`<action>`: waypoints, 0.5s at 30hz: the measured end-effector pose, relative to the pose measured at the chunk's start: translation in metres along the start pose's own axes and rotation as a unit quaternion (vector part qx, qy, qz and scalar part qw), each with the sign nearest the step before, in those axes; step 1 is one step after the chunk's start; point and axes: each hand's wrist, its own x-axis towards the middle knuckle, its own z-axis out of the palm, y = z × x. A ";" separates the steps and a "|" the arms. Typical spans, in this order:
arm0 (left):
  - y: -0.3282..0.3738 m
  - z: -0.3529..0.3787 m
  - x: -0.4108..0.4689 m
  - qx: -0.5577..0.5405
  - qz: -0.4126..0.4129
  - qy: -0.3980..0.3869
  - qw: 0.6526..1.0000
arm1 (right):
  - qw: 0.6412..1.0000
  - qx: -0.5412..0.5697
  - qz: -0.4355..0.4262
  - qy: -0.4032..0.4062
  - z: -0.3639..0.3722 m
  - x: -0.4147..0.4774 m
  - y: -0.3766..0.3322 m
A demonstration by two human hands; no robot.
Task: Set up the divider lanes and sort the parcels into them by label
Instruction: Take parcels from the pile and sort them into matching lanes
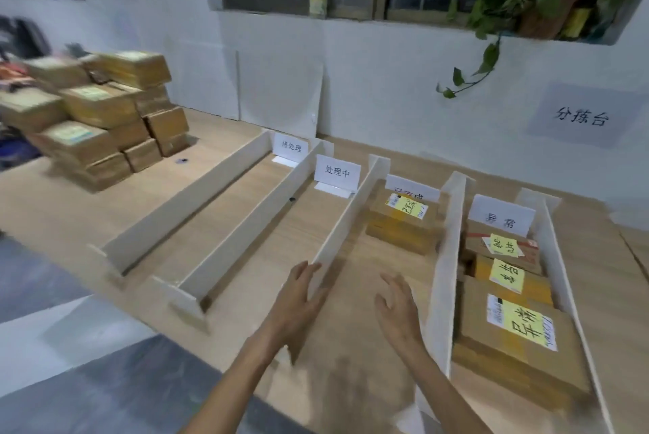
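White divider boards (346, 223) in lanes across wooden table (70, 209), left hand (298, 296) and right hand (398, 310) spread wide, empty, at near edge, labelled parcels (505, 321) in right lanes, unsorted stack (102, 110) far-left corner.

A makeshift parcel-sorting room.
White dividers (354, 219) with lane signs (337, 172) cross a wooden table (63, 223); parcels (102, 114) pile at its far-left corner; a wall sign (581, 116) hangs right.

Dim indoor light, motion blur, warped edges
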 end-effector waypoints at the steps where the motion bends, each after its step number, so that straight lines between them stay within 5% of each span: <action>1: -0.016 -0.024 -0.006 0.002 -0.015 0.014 1.000 | 1.000 0.002 -0.007 -0.007 0.018 0.003 -0.020; 15: -0.207 -0.270 -0.060 0.018 -0.134 0.197 0.971 | 0.976 0.038 -0.128 -0.173 0.259 0.047 -0.234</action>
